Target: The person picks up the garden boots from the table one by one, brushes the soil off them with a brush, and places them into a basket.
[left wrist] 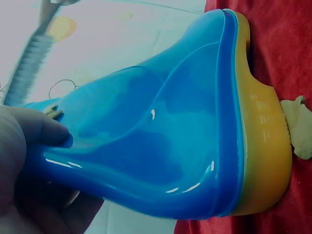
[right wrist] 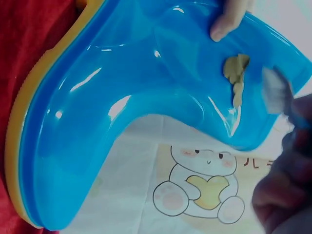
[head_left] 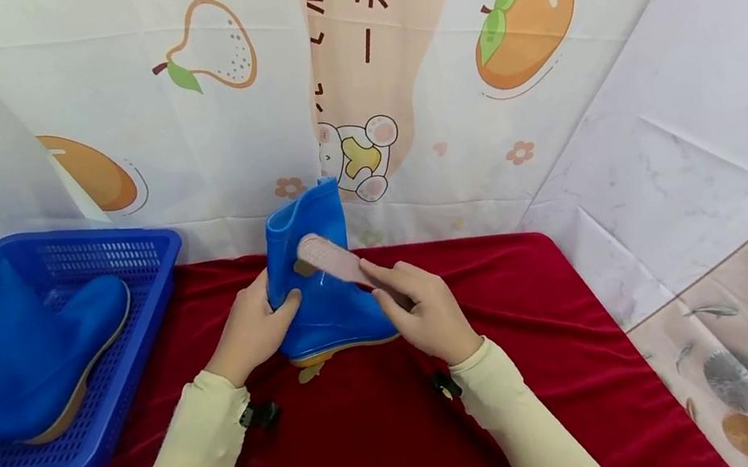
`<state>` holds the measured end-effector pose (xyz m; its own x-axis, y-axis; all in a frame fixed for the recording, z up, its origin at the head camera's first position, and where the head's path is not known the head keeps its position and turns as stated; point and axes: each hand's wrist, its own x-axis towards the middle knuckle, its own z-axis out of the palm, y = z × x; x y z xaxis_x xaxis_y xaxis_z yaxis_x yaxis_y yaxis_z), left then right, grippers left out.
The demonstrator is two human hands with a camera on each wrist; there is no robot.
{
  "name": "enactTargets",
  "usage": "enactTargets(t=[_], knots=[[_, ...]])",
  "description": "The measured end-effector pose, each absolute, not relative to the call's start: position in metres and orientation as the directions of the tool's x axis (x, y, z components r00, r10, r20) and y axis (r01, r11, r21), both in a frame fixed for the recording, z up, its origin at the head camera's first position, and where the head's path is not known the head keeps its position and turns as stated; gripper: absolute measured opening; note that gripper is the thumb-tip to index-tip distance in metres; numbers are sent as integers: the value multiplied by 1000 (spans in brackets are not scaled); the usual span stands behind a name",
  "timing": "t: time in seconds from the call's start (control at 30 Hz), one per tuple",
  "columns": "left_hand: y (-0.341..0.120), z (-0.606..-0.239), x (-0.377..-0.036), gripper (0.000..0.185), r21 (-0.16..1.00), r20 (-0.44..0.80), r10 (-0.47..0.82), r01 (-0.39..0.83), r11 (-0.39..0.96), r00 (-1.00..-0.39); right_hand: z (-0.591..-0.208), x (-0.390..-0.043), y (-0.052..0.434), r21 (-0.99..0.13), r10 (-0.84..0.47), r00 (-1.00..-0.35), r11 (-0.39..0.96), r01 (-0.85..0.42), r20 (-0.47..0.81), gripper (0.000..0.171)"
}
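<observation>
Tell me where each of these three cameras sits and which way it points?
Head: sits high, looks forward and down at the boot on the red cloth; both sleeves, left hand, right hand with brush show.
Left wrist: looks along the boot's heel side; thumb shows.
Right wrist: looks at the boot's shaft and mud; dark fingers show.
Shared: all see the boot.

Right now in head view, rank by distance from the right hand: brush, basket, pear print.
1. brush: pinched in the right hand, head against the boot.
2. basket: left side of the table.
3. pear print: on the backdrop, upper left.
</observation>
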<state>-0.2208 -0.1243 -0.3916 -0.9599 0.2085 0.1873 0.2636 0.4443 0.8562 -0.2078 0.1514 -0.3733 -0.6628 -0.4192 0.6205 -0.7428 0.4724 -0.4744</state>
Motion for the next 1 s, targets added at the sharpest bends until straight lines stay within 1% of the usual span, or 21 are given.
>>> enactTargets(t=[0.1,0.13,0.2,0.27,0.33,0.53,0.63,0.7,0.73,0.87,0.93,1.0], knots=[[-125,-392,-220,46,852,197,227,281,441,-954,-374,-207,148,-382,-488,-587,459,-802,646,45],[-125,-392,-220,46,851,196,232,283,442,-953,-374,-207,147,-350,-504,-572,470,-810,647,46],[-126,-392,-220,46,849,196,233,284,446,-952,-376,-207,147,-305,-522,-565,502,-809,639,47],[-126,-393,-221,46,847,201,229,287,448,-952,-376,-208,148,-276,-519,-574,542,-794,633,48],[-125,-394,-222,46,843,207,219,287,454,-954,-376,-208,150,-272,-507,-598,577,-770,620,48],[-124,-393,-222,50,845,193,187,260,467,-963,-373,-208,155,-299,-469,-688,660,-690,554,45],[-124,-393,-222,52,855,177,176,240,459,-968,-373,-209,156,-324,-454,-698,654,-683,554,44],[-124,-393,-222,52,860,178,176,240,451,-968,-373,-208,155,-344,-460,-676,613,-711,576,44],[-124,-393,-222,52,861,179,178,242,448,-968,-372,-208,155,-347,-472,-654,583,-734,591,45],[-124,-394,-221,49,861,204,196,271,431,-959,-373,-208,150,-299,-538,-563,501,-812,628,50],[-124,-394,-222,48,860,213,206,283,424,-955,-374,-208,149,-253,-558,-537,507,-824,633,54],[-125,-394,-222,46,859,222,214,294,419,-951,-376,-208,148,-211,-556,-534,541,-814,637,56]])
